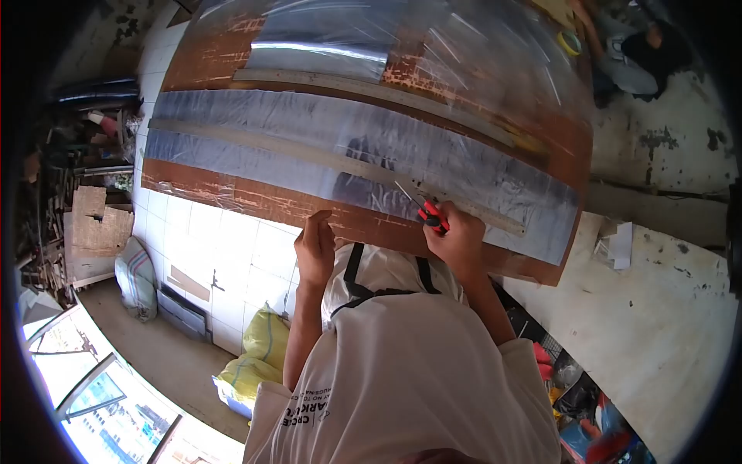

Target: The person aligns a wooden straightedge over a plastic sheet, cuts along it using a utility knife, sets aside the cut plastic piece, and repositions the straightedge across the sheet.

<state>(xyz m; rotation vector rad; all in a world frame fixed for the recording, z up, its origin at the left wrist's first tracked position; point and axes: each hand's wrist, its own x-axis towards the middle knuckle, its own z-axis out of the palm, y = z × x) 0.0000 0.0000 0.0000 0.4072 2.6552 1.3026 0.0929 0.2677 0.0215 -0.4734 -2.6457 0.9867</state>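
Note:
My right hand [456, 236] is closed around a red-and-black handled tool [434, 218]; its thin metal end points up and left over the sheet. I cannot tell the tool's exact kind. My left hand [314, 247] has its fingers curled together by the near edge of the brown board [224, 189]. Whether it pinches anything is hidden. A long grey-blue translucent sheet [255, 112] lies across the board. Along the sheet runs a long flat straight strip [309, 155], like a ruler, with its right end beyond my right hand.
Another straight strip [348, 89] lies farther back, near more shiny plastic film [479, 46]. A roll of tape [569, 42] sits at the far right, and another person [645, 58] is beyond it. A pale tabletop [641, 309] stands right; yellow sacks [263, 340] are below left.

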